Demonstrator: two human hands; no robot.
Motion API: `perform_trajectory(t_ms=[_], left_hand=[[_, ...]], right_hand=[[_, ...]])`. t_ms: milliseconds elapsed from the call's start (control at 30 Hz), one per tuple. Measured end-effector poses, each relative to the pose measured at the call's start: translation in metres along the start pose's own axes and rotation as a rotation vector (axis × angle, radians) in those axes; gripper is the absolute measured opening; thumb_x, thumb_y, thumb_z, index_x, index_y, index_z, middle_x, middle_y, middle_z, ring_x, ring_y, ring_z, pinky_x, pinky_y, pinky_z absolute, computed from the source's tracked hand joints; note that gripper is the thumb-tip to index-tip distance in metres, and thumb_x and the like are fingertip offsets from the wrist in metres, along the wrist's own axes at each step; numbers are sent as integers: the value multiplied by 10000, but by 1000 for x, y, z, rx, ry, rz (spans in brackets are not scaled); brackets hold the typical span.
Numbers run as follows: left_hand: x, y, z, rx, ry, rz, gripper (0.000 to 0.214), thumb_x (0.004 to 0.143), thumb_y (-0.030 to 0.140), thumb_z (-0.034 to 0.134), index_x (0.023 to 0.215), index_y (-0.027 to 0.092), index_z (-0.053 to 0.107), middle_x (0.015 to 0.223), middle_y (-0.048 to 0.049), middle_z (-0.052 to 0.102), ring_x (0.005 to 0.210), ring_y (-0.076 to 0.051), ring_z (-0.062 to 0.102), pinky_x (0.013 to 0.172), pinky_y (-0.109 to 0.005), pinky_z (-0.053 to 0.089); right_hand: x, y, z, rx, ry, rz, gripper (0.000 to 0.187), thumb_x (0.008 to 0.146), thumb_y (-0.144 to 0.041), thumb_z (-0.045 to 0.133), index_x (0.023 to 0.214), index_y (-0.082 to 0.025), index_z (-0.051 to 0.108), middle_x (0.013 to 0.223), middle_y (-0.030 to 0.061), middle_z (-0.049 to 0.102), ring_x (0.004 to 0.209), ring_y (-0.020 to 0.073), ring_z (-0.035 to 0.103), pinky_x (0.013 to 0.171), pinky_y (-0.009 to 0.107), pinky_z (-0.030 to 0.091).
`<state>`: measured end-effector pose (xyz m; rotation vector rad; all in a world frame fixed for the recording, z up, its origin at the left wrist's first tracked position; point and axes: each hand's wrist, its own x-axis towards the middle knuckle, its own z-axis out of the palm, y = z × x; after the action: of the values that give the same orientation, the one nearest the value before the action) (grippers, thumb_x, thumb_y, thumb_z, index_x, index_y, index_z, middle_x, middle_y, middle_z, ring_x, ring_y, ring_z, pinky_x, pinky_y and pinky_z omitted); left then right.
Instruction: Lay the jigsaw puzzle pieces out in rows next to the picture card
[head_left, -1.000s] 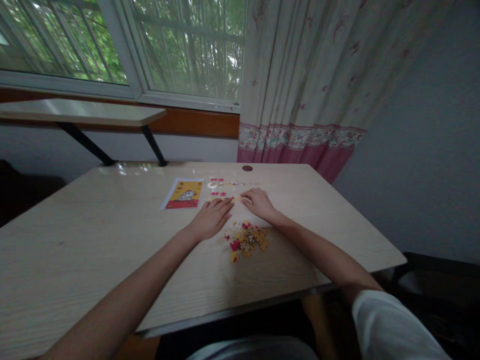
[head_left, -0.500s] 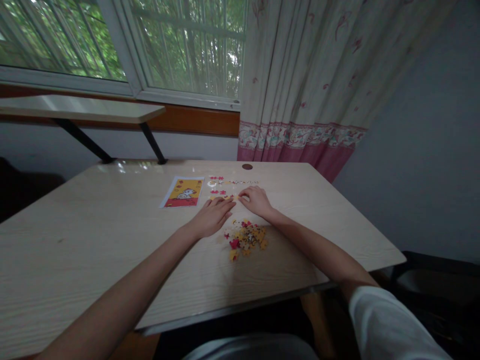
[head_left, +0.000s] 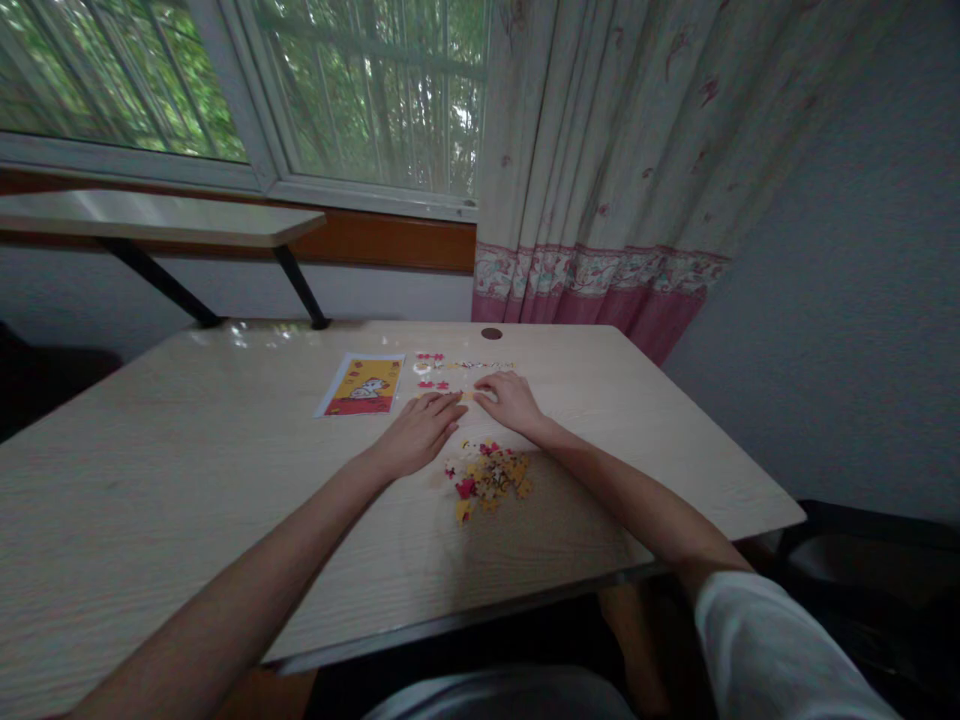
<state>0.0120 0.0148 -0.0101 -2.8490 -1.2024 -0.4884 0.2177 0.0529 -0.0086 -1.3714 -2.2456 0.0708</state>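
I see the left hand (head_left: 416,432) lying flat, fingers stretched out, tips beside the right hand (head_left: 511,400), whose fingers curl onto small yellow cardboard puzzle pieces (head_left: 466,396); I cannot tell whether they pinch one. A loose heap of yellow and red jigsaw pieces (head_left: 491,478) lies at the hands' 6 o'clock, a yellow-and-red picture card (head_left: 360,384) at the left's 10 o'clock, on a pale wooden table (head_left: 187,480).

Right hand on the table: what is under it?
Yellow puzzle pieces peek out at the fingertips of the right hand, near the left hand. Anything beneath its palm is covered.
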Motion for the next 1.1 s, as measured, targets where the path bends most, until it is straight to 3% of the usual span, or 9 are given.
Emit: perform_trajectory(t_ms=[167,300,467,633,733,900,1100], left_hand=[[-13,8,-23,-155,-58,80,305,912,340,374,1081,196,583,1042,-72,599,993,-215,492,890,-385,376],[-20,19,-36,-303,-117,135,279,856,372,488,1029,184,602,933,-64,614,908,-198,530,835,-346,409],[-18,28,-33,-307,-160,126,219,832,346,520,923,182,633,830,-58,602,827,-196,541,751,-327,427],[-19,30,-31,-343,-114,132,194,845,321,503,886,182,632,823,-54,597,828,-187,533,762,-318,416],[-18,32,-31,-454,-54,59,212,851,332,486,877,175,627,827,-51,607,822,-176,536,758,-306,417],[-14,33,-25,-675,-19,-190,328,882,364,387,798,133,604,696,-25,579,628,-126,492,583,-241,398],[-12,34,-21,-754,-1,-215,331,859,380,398,711,135,564,629,-1,515,600,-114,439,545,-219,368]], right_hand=[[-11,-2,-17,70,-85,-186,196,851,-290,507,920,-184,658,940,48,653,899,155,547,830,290,354],[-28,-10,-29,81,-175,-298,175,837,-271,525,911,-194,664,917,36,659,913,149,552,835,286,355],[-46,-15,-32,115,-165,-304,155,832,-261,531,876,-200,667,881,27,672,882,137,562,825,283,365],[-51,-14,-31,141,-109,-315,156,837,-263,520,846,-200,663,864,26,679,865,134,568,814,275,373],[-53,-18,-32,134,-53,-314,176,847,-275,503,860,-202,663,855,24,678,847,133,569,809,274,372],[-57,-31,-31,164,59,-336,236,865,-324,477,960,-188,645,866,37,672,827,135,563,790,270,370],[-57,-36,-25,138,97,-326,265,884,-368,450,906,-205,658,838,40,673,813,136,565,778,280,358]])
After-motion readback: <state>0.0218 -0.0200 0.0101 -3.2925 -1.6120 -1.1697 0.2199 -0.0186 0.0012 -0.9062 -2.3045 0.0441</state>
